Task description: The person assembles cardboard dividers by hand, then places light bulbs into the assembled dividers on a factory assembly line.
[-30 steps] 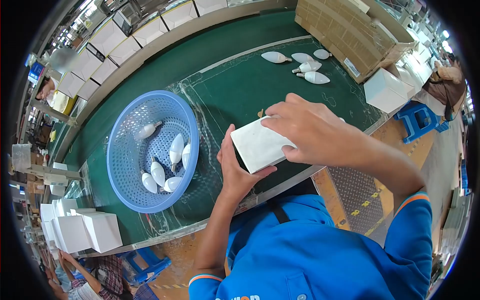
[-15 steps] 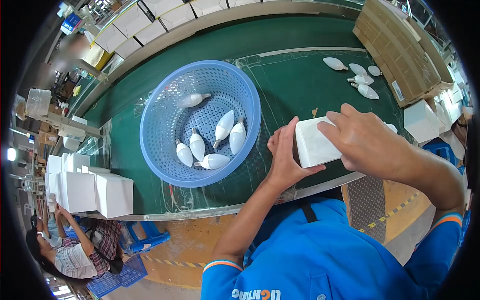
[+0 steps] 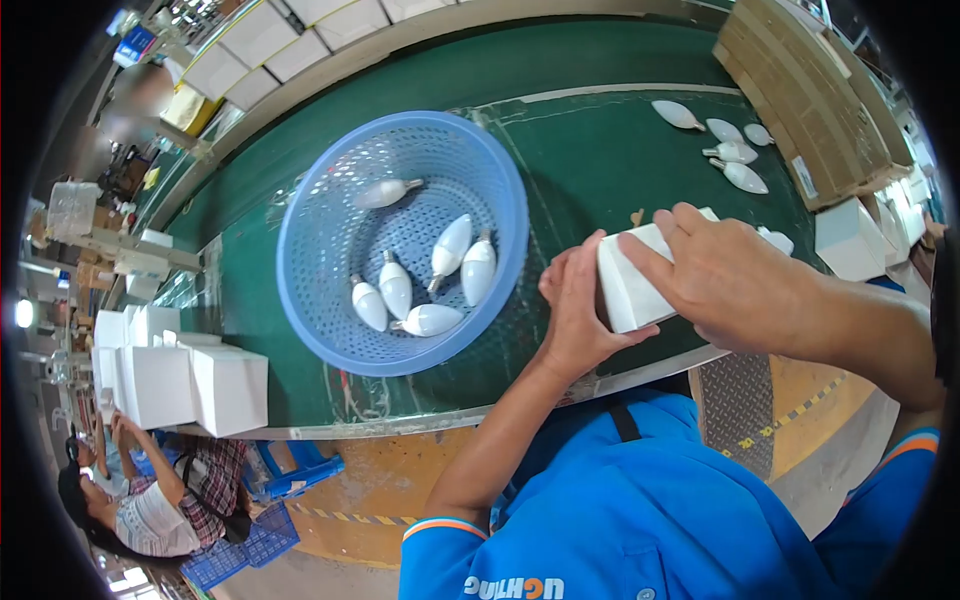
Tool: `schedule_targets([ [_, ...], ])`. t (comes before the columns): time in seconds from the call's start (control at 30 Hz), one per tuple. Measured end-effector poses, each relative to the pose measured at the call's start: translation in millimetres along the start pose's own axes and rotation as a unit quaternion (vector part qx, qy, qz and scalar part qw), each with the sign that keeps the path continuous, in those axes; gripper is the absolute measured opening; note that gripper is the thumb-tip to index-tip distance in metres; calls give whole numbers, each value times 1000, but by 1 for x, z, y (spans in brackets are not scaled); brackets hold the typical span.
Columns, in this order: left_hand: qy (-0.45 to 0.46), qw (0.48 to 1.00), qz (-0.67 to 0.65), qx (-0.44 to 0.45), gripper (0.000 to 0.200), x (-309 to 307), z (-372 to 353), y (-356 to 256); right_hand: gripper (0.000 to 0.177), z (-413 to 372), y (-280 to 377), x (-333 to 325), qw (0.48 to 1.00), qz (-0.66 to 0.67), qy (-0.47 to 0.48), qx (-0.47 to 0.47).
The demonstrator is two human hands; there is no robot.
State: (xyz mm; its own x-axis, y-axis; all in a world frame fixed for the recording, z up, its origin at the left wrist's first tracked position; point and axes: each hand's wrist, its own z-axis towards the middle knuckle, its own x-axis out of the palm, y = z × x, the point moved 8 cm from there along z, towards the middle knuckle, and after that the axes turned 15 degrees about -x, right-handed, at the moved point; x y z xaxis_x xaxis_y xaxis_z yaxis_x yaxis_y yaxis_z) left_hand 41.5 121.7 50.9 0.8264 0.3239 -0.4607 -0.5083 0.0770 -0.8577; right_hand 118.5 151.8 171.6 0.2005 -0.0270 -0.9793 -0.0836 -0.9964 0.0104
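Observation:
My left hand (image 3: 582,305) grips the left side and lower edge of a white box (image 3: 632,285), close to the table's front edge. Over the box's top and right side lies my right hand (image 3: 725,275), its fingers pressed on the box. The box is tilted, and its inside cannot be seen. To the left stands a blue perforated basket (image 3: 300,245) holding several white candle-shaped bulbs (image 3: 478,272). Just beyond my right hand a white bulb (image 3: 776,240) shows in part.
Several bulbs (image 3: 740,176) lie on the green table (image 3: 580,150) at the back right, beside a cardboard box (image 3: 815,110). White boxes (image 3: 230,390) stand at the left front. Another person (image 3: 160,515) sits at the lower left.
The white box has turned and tilted slightly between my hands, and my right hand has shifted a little over it. The view has moved slightly.

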Motion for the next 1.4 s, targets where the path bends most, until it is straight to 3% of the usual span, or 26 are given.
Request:
schedule_targets([
  [0.07,-6,1000,27,-5,119,1,0,-2,50,0,3,-5,998,16,-34,-46],
  [0.13,-23,998,36,48,119,0,-5,-7,42,0,-2,-16,999,6,5,-33],
  [0.2,2,998,47,49,118,4,-4,-6,68,0,-16,-27,998,18,14,-59],
  [0.27,13,999,46,11,118,2,-1,-6,63,8,-27,-33,998,32,46,-14],
  [0.33,8,1000,21,-2,111,2,-2,-5,58,10,-49,-30,983,133,88,93],
  [0.4,11,1000,15,5,114,2,-2,-3,57,14,-65,-45,994,93,-41,47],
  [0.47,14,999,36,20,117,2,-3,-6,54,7,-80,-39,994,67,-56,72],
  [0.53,22,998,57,10,116,-3,-5,-7,50,3,-74,-46,986,-10,-169,3],
  [0.6,-15,984,154,88,117,-15,-12,-28,42,-3,-70,-40,978,-52,-199,-22],
  [0.63,-29,979,169,108,101,-25,-17,-44,39,-8,-65,-42,966,-106,-236,-13],
  [0.67,-29,979,171,109,101,-28,-17,-48,35,-13,-61,-43,949,-159,-271,-4],
  [0.7,-47,971,152,180,84,-33,-23,-63,31,-19,-53,-46,919,-210,-334,-18],
  [0.73,-66,957,133,249,68,-39,-30,-79,31,-22,-51,-40,918,-209,-336,-20],
  [0.77,-29,940,203,273,56,-32,-29,-89,31,-26,-45,-37,914,-212,-345,-28],
  [0.8,-29,939,206,273,56,-33,-21,-100,31,-31,-39,-34,909,-215,-354,-35],
  [0.87,143,915,288,244,63,-7,-2,-103,33,-35,-34,-23,917,-219,-331,-27],
  [0.93,192,908,291,231,64,-6,6,-112,36,-50,-23,-23,894,-171,-400,-105],
  [1.0,244,915,274,168,70,-8,10,-118,38,-63,-19,-14,905,-126,-391,-113],
  [1.03,296,908,249,162,61,-6,10,-116,38,-68,-16,-7,902,-95,-401,-130],
  [1.07,296,907,252,162,61,-7,14,-115,38,-72,-13,-3,897,-64,-411,-148],
  [1.17,242,884,312,249,34,-5,19,-119,34,-77,-3,3,906,-58,-387,-161],
  [1.4,231,846,391,279,38,-15,24,-137,32,-86,-10,27,942,-18,-321,-98],
])
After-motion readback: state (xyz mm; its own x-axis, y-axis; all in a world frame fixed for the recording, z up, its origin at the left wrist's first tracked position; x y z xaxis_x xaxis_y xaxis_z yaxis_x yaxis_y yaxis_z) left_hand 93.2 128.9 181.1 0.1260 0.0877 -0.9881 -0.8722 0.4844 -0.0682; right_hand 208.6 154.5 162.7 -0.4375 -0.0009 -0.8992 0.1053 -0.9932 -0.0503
